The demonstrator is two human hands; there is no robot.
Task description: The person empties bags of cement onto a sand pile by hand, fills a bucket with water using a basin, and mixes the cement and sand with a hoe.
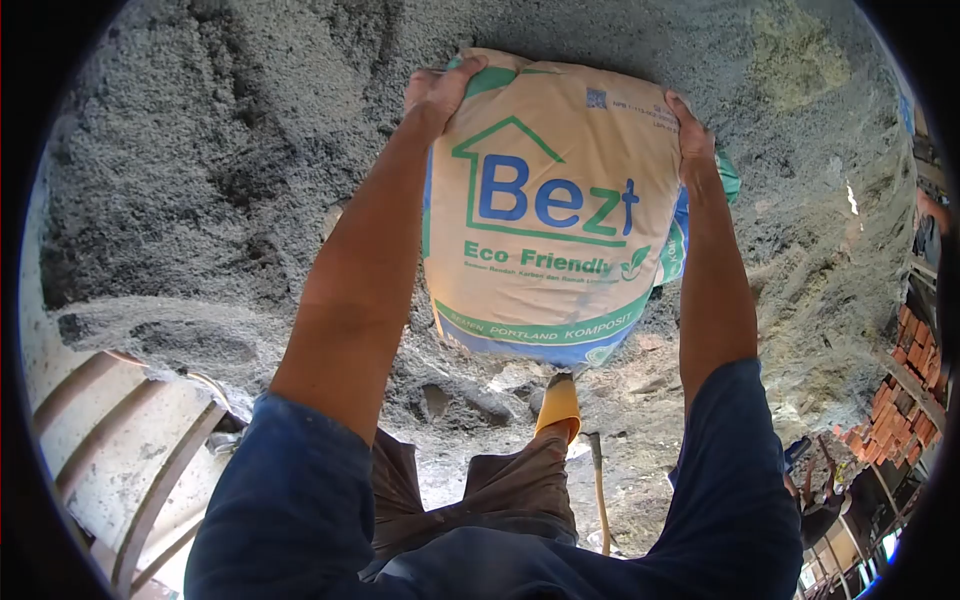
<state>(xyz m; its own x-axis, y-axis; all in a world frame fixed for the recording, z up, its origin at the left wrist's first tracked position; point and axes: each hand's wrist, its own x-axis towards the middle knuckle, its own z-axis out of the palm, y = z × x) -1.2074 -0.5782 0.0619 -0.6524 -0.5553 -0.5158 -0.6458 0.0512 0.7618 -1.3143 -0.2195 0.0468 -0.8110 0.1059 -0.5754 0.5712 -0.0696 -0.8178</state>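
Note:
A full paper cement bag (560, 290) printed "Bezt Eco Friendly" and "Semen Portland Komposit" is in front of me, over grey sand. My left hand (442, 95) grips its far left corner, fingers closed on the paper. On the opposite side, my right hand (690, 132) clasps the far right edge, its fingertips over the rim. Both arms reach straight out to it. Green and blue printed material (728, 178) sticks out from behind the bag's right side, mostly hidden. Just below the bag's near end is my yellow boot (558, 408).
A large heap of grey sand (270, 130) spreads behind and left of the bag. A tool with a wooden handle (599, 485) stands near my leg. Red bricks (905, 370) are stacked at the right, with another person (825, 500) below them. Curved bars (160, 490) stand at lower left.

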